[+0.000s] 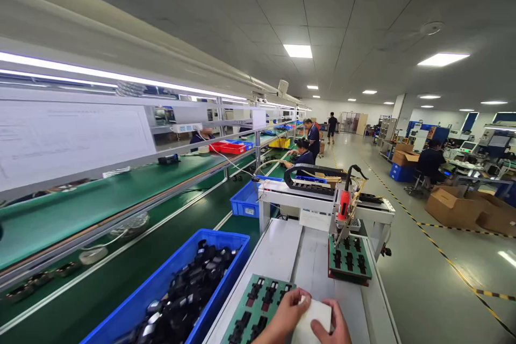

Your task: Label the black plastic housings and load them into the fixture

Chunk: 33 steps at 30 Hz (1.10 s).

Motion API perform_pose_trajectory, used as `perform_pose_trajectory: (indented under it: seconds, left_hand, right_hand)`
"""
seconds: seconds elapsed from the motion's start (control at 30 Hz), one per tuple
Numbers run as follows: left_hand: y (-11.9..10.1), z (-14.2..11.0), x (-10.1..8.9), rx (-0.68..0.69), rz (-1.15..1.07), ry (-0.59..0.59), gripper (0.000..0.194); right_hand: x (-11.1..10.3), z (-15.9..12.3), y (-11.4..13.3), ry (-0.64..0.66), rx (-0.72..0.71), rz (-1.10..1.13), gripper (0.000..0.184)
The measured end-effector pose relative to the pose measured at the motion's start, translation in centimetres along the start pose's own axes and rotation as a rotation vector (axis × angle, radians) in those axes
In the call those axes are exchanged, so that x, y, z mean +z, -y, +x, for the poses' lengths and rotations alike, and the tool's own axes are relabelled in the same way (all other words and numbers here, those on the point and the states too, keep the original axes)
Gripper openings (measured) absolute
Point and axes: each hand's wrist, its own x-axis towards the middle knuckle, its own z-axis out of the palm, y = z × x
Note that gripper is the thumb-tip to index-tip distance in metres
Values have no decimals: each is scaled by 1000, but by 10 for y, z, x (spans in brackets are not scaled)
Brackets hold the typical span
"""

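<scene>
At the bottom of the head view, both hands hold a small white block-like piece (309, 321), its exact kind unclear. My left hand (287, 309) has its fingers closed at the left upper edge of the piece. My right hand (334, 327) grips the other side, thumb across the face. Close to my left hand lies a green fixture plate (245, 307) with several black plastic parts (269, 294) seated in it. A second green fixture (331, 262) with black parts sits under the red screwdriver head (343, 205) of the bench machine (278, 194).
A blue bin (226, 237) full of black parts stands left of the machine bed (278, 242). Beyond it are another blue bin (244, 207) and a green conveyor (177, 177). Several people work along the line. Cardboard boxes (453, 208) stand on the floor at right.
</scene>
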Motion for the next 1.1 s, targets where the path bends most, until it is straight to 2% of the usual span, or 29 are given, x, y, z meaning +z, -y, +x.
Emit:
perform_pose_trajectory:
  seconds: [0.13,0.23,0.3,0.33,0.43,0.5,0.6,0.67,0.77,0.87,0.93,1.0,1.07,1.1]
  left_hand:
    - [2,14,9,-86,-32,-69,69]
    - [-1,14,13,-127,-87,-38,68]
    - [-7,9,12,-121,-133,33,67]
    - [-10,5,12,-103,-152,90,73]
    - [-21,-5,9,-46,-197,252,112]
    - [-27,-10,7,-23,-219,302,117]
    - [-31,-11,3,6,-234,346,108]
    - [-31,-10,-3,6,-238,366,96]
    - [-31,-11,-14,1,-192,340,88]
    - [-38,-17,-22,160,114,347,102]
    - [-43,-19,-22,324,339,375,99]
    - [-44,-15,-19,358,368,371,74]
    - [-38,-6,-14,257,260,319,46]
    - [-33,1,-11,186,201,285,38]
  right_hand:
    - [-13,9,14,194,-27,-21,83]
    - [-21,14,23,274,39,-18,82]
    - [-25,18,28,278,66,18,83]
    - [-28,20,30,286,76,57,87]
    - [-35,24,37,327,178,208,100]
    - [-38,25,42,355,283,328,100]
    - [-41,27,46,410,430,524,99]
    - [-42,29,46,403,510,608,96]
    - [-42,32,43,371,548,658,89]
    - [-39,32,40,409,549,648,89]
    - [-33,31,39,431,532,606,91]
    - [-27,30,35,418,488,537,92]
    - [-23,32,29,365,408,453,92]
    - [-21,34,25,332,363,415,93]
